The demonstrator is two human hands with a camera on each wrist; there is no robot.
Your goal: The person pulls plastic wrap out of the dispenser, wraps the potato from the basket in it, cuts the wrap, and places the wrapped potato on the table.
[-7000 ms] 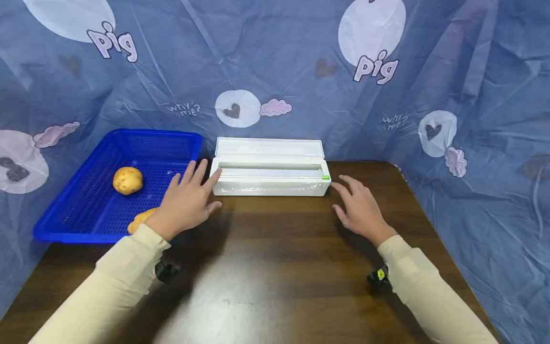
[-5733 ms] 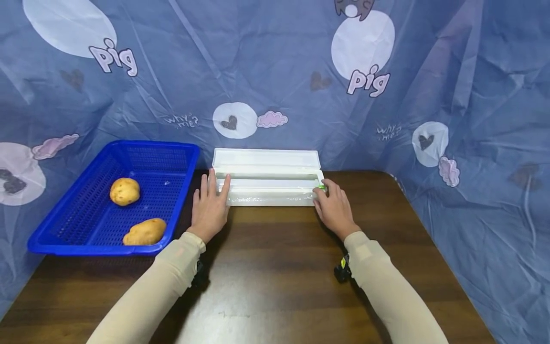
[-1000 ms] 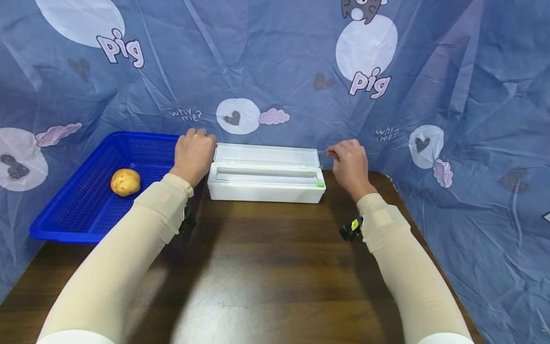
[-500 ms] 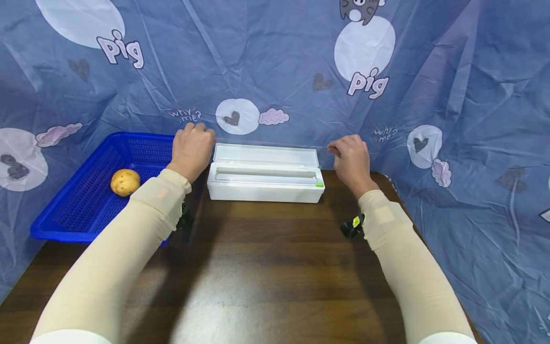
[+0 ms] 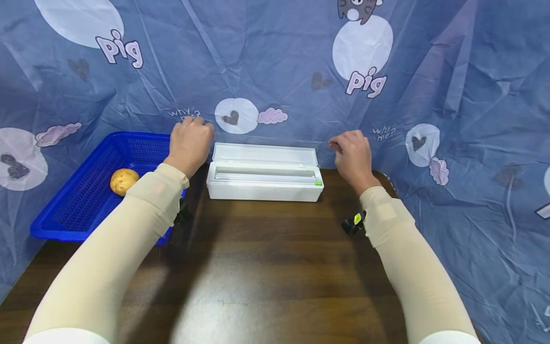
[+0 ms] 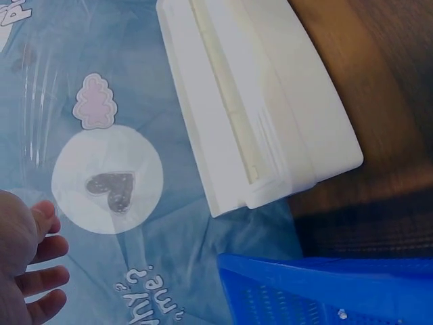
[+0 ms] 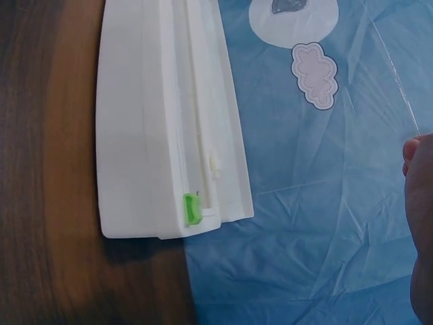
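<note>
A white cling film dispenser stands at the table's back edge, its lid tipped back and a green slide cutter at its right end. Raised behind and above its left end, my left hand has curled fingers at a sheet of clear cling film. My right hand pinches the other end of this film, whose taut edge runs from thumb and fingertip in the right wrist view. The film is nearly invisible in the head view, stretched between both hands above the box.
On the left stands a blue plastic basket with a potato in it; my left forearm covers part of it. A printed blue cloth hangs close behind the brown wooden table.
Several seconds ago both hands reached to the dispenser with nothing in them. Now they hold cling film above it. Over the last second both have risen slightly, the left also moving a little left.
</note>
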